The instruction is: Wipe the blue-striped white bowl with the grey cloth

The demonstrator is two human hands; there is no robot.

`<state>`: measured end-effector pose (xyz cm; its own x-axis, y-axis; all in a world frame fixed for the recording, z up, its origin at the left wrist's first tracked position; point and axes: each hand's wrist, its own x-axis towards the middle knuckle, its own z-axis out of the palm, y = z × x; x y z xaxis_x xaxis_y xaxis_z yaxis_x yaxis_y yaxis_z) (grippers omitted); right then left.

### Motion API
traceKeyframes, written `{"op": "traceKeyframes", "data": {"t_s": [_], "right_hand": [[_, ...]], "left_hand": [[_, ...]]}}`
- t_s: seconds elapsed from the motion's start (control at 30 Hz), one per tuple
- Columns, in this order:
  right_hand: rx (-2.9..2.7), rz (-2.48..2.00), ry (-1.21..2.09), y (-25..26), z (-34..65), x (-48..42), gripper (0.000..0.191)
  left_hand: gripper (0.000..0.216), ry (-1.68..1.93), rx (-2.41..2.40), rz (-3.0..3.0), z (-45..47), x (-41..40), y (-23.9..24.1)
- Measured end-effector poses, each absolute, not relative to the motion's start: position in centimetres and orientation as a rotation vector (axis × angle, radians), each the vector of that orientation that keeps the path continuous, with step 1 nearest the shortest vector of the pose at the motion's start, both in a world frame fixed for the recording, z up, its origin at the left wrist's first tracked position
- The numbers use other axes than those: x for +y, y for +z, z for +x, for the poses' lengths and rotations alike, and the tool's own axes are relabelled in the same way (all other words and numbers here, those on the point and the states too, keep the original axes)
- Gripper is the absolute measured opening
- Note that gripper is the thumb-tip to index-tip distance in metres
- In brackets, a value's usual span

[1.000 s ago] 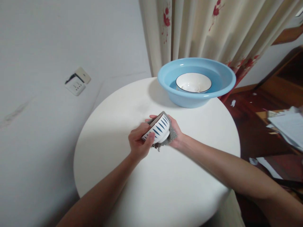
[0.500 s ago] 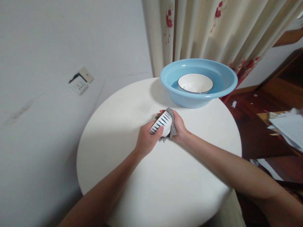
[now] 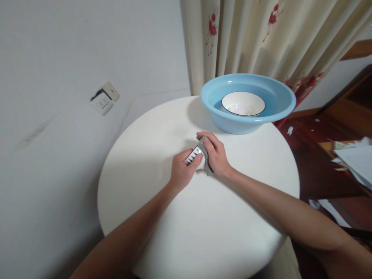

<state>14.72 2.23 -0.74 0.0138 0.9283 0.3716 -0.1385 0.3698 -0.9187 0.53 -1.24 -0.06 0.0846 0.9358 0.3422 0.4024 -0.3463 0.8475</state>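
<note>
Over the middle of the table, my left hand (image 3: pixel 182 169) grips a small white bowl (image 3: pixel 193 155) with a band of dark blue spikes. The bowl is tilted on its side, my thumb lying across its outer wall. My right hand (image 3: pixel 215 155) is closed on a grey cloth (image 3: pixel 205 149), pressing it over the bowl's right side and rim. The bowl's inside and the fingers behind it are hidden.
Beyond my hands, a light blue basin (image 3: pixel 247 124) stands at the table's back edge, holding a white bowl (image 3: pixel 244 101) with a dark rim. The round white table (image 3: pixel 139 155) is close to a wall socket (image 3: pixel 101 102). Papers (image 3: pixel 354 157) lie at the right.
My right hand has moved its fingers and the cloth over the bowl's outer side, covering more of the blue pattern. The left hand still holds the bowl. The view has shifted slightly.
</note>
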Motion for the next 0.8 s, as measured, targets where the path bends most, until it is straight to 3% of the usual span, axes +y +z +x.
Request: {"op": "traceKeyframes", "data": {"t_s": [0.3,0.8], "right_hand": [[-0.508,-0.558,2.156,-0.9,14.4,3.4,0.038],[-0.304,-0.67,2.072,-1.0,14.3,3.3,0.034]], "left_hand": [[0.039,1.484,1.166,1.902,-0.2,-1.5,-1.0],[0.016,1.277,1.305,2.014,-0.5,-0.8,1.2]]}}
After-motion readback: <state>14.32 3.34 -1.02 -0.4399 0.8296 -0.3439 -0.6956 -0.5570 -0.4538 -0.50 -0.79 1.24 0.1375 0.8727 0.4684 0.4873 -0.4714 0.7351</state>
